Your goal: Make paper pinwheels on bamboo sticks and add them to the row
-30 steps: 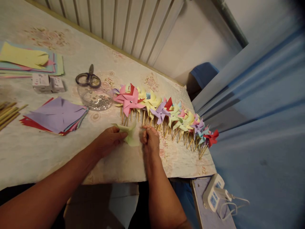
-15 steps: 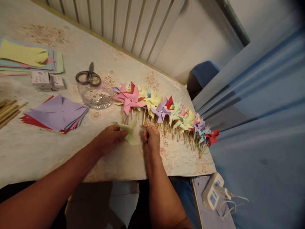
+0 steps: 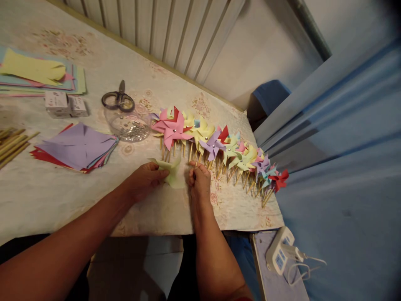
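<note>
Between the fingers and thumb of my left hand (image 3: 147, 180) is a pale green paper pinwheel (image 3: 174, 174), its blades folded inward above the table's front part. Just to its right, my right hand (image 3: 200, 179) is closed in a pinch; whatever it holds is too small or hidden to make out. Beyond both hands lies a long row of finished paper pinwheels (image 3: 214, 146) on thin wooden sticks, in pink, yellow, purple, green, blue and red. Left of the row sits a clear round dish (image 3: 130, 127) of small metal fasteners.
Black-handled scissors (image 3: 119, 100) lie by the dish. A stack of slit paper squares (image 3: 75, 146), wooden sticks (image 3: 15, 144), two small boxes (image 3: 64, 104) and coloured sheets (image 3: 34, 69) are on the left. A power strip (image 3: 280, 251) stands right of the table by a blue curtain (image 3: 338, 167).
Both hands hold nearly the same pose, with the green pinwheel still in the left one. The whole view has shifted slightly.
</note>
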`<control>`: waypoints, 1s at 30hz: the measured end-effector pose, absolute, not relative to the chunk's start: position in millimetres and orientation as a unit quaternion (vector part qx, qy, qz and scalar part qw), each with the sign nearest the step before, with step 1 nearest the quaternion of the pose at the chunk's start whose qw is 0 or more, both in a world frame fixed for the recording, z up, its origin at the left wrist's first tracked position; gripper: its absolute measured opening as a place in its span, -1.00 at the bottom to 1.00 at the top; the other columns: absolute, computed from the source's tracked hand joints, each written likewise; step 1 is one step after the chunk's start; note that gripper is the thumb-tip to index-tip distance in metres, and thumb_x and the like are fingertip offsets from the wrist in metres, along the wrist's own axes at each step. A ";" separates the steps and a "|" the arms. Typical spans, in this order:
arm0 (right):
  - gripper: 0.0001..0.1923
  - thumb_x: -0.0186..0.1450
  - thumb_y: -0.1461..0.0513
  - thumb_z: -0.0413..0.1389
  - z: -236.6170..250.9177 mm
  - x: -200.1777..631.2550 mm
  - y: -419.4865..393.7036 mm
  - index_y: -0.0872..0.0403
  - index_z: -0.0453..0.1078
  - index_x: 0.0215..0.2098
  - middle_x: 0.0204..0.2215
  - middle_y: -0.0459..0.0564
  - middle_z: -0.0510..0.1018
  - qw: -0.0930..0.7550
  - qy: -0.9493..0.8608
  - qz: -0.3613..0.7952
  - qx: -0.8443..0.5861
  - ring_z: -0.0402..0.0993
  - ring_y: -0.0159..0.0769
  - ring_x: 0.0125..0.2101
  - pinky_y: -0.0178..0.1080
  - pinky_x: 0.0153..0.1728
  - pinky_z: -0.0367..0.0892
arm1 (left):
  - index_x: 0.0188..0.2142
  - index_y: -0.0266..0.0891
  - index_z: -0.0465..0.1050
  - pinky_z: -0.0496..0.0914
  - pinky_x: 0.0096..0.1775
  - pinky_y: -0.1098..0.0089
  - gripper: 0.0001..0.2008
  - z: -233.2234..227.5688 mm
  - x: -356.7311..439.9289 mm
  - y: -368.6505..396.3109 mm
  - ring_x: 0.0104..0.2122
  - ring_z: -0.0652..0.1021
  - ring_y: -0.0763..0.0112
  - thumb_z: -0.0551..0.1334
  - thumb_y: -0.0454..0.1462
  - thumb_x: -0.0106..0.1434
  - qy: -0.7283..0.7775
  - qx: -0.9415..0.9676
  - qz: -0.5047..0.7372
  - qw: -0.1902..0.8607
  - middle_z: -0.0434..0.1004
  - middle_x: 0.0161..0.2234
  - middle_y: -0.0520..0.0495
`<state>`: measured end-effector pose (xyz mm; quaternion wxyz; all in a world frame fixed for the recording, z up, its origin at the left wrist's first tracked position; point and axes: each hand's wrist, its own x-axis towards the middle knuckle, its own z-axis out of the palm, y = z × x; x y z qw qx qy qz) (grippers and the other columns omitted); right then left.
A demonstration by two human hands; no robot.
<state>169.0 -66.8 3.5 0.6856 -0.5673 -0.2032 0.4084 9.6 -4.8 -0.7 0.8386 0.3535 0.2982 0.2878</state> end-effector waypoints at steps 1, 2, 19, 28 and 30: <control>-0.80 0.07 0.23 0.08 3.5 168.8 -66.9 0.07 0.39 -0.30 -0.75 -0.33 0.24 0.685 -0.204 0.411 -0.566 -0.07 -0.56 -0.76 -0.39 -0.70 -0.23 | -0.42 -0.24 0.62 0.48 -0.20 0.32 -0.75 -0.6 9.6 -4.6 -0.33 0.60 0.24 0.50 -0.21 -0.12 0.297 0.354 0.287 0.839 0.63 -0.43 -0.07; -0.78 0.07 0.24 0.08 3.5 168.7 -67.0 0.08 0.40 -0.28 -0.74 -0.33 0.25 0.685 -0.205 0.412 -0.565 -0.06 -0.56 -0.75 -0.39 -0.70 -0.23 | -0.42 -0.24 0.62 0.48 -0.20 0.32 -0.75 -0.4 9.6 -4.5 -0.34 0.60 0.24 0.50 -0.21 -0.13 0.297 0.355 0.287 0.838 0.63 -0.43 -0.07; -0.75 0.11 0.25 0.08 -5.0 170.3 -69.0 0.06 0.45 -0.22 -0.69 -0.31 0.29 0.673 -0.234 0.397 -0.578 -0.03 -0.54 -0.73 -0.40 -0.69 -0.16 | -0.40 -0.22 0.64 0.48 -0.17 0.30 -0.72 1.9 10.0 -4.7 -0.35 0.60 0.27 0.51 -0.20 -0.15 0.301 0.362 0.291 0.833 0.66 -0.40 -0.07; -0.76 0.09 0.21 0.13 0.3 170.8 -68.6 0.08 0.46 -0.26 -0.67 -0.28 0.36 0.690 -0.195 0.385 -0.581 0.01 -0.56 -0.71 -0.40 -0.68 -0.14 | -0.41 -0.21 0.64 0.47 -0.17 0.33 -0.72 2.4 9.8 -5.1 -0.34 0.60 0.29 0.52 -0.18 -0.15 0.295 0.362 0.289 0.836 0.66 -0.40 -0.04; -0.74 0.08 0.23 0.13 0.5 170.4 -68.6 0.08 0.46 -0.24 -0.66 -0.27 0.38 0.693 -0.198 0.389 -0.574 0.01 -0.56 -0.71 -0.40 -0.67 -0.14 | -0.42 -0.21 0.64 0.47 -0.18 0.32 -0.72 2.8 9.9 -5.4 -0.34 0.60 0.27 0.52 -0.18 -0.17 0.299 0.359 0.290 0.835 0.66 -0.40 -0.04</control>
